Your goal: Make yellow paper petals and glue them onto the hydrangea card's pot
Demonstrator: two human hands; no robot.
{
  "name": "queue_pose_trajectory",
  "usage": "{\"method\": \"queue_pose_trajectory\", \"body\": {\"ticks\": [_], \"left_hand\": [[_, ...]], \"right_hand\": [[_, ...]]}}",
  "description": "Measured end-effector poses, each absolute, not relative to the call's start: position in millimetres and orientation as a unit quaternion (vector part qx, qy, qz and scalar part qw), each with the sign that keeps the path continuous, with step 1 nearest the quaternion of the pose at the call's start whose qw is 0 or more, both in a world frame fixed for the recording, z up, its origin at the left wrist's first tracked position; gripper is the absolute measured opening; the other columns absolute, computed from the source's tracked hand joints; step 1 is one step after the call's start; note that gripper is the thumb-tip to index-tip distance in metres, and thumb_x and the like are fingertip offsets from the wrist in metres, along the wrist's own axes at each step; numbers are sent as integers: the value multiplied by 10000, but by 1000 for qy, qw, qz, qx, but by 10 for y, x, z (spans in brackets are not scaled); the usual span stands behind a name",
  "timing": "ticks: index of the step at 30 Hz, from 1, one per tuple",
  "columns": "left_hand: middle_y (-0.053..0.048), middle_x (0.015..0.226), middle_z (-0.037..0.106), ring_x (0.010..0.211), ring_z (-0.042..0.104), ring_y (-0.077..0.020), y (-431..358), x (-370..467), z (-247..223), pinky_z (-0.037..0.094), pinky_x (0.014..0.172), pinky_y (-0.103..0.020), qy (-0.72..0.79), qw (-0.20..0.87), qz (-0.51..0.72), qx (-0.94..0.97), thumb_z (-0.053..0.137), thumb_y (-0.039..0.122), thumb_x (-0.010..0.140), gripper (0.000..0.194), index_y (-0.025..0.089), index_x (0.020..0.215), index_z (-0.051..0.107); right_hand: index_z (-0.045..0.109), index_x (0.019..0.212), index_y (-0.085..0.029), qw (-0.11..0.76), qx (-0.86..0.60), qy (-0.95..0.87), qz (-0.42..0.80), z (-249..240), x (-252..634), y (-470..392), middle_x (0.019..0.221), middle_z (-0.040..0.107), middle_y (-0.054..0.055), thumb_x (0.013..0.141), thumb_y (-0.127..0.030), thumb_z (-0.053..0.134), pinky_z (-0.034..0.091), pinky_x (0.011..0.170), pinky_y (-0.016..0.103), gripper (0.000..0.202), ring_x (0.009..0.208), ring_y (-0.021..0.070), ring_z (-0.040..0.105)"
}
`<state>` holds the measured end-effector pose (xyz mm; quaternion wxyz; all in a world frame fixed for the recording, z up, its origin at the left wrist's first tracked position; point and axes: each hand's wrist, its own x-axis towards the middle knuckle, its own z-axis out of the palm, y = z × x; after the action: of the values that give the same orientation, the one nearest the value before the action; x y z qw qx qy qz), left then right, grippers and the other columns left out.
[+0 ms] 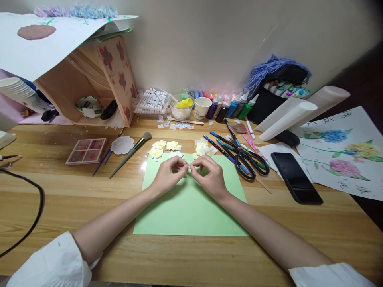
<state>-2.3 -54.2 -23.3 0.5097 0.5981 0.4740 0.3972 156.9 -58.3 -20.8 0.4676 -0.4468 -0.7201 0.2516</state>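
Hands [188, 166] meet fingertip to fingertip, wrists apart, above green paper [191, 213].

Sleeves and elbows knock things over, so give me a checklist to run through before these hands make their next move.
1. Green sheet flat on the table: ok.
2. Both hands free: not ok; the fingertips of the left hand and right hand meet at a small pale piece.
3. Shape of that piece: cannot tell; fingers mostly cover it.
4. Yellow paper bits put away in a container: not ok; they lie loose.
5. Phone off the green sheet: ok.
6. Paper cup upright: ok.
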Motion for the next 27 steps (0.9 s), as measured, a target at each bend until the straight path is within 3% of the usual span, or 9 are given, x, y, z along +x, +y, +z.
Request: {"method": "queue_pose_trajectory", "body": {"ticks": [19,27], "left_hand": [[-5,696,557,632,529,-103,-533,-41,-233,443,596,-216,494,489,420,583,575,264,781,125,156,734,534],[-7,731,568,635,521,-104,-571,-12,-166,430,596,-224,502,454,412,611,614,370,771,227,159,790,531]], "right_hand": [[540,727,-193,468,-516,-660,281,-235,1591,-537,734,559,5,786,-158,534,434,612,259,69,677,138,520],[535,727,-200,458,-487,-685,290,-226,1581,-549,730,550,0,796,-169,542,431,620,265,76,671,137,509]]}}
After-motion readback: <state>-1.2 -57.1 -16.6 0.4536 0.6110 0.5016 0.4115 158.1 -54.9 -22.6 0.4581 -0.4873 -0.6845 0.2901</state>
